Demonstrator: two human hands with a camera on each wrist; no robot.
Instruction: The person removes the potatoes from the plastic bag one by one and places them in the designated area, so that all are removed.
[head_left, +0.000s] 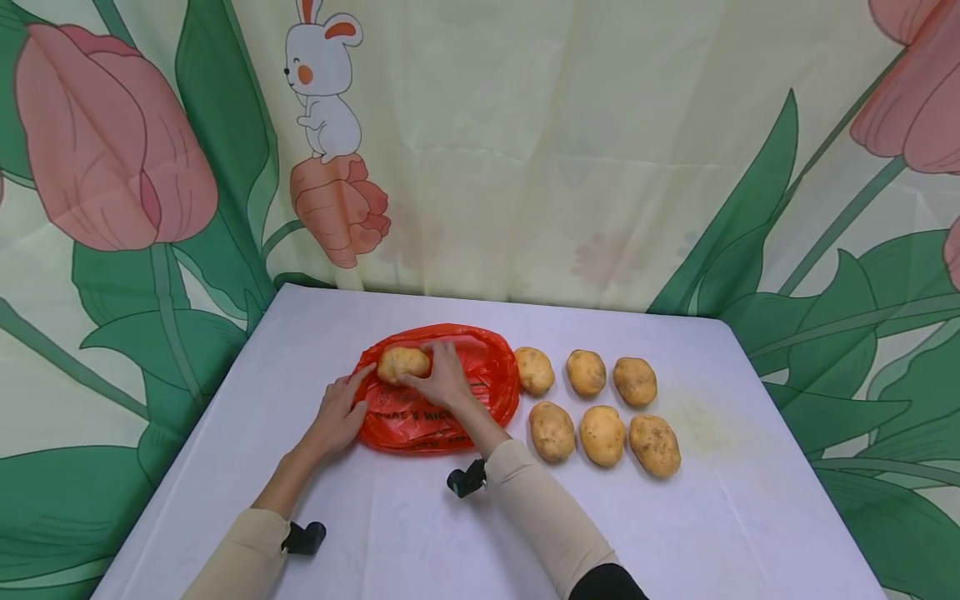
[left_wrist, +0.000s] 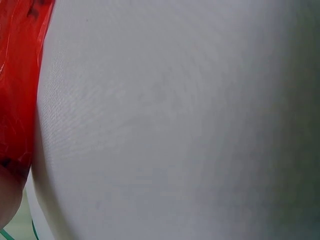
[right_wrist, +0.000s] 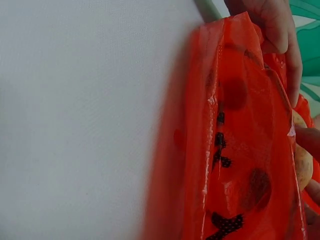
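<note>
A red plastic bag (head_left: 491, 392) with dark printing lies on the table, its mouth spread wide. Over the left part of that opening, my right hand (head_left: 442, 379) grips a potato (head_left: 402, 365) between thumb and fingers. My left hand (head_left: 339, 414) is at the bag's left rim, thumb outside and fingers along the inner edge. In the right wrist view, the held potato (right_wrist: 303, 167) is partly hidden by the bag wall (right_wrist: 245, 130). The left wrist view catches only a bit of thumb (left_wrist: 9, 197) against the bag.
Several potatoes lie in two rows right of the bag; the nearest back one (head_left: 535, 371) is against its rim, and the far front one is a brown potato (head_left: 655, 446). A white cloth covers the table (head_left: 750, 517). Behind hangs a curtain (head_left: 525, 150) with printed tulips.
</note>
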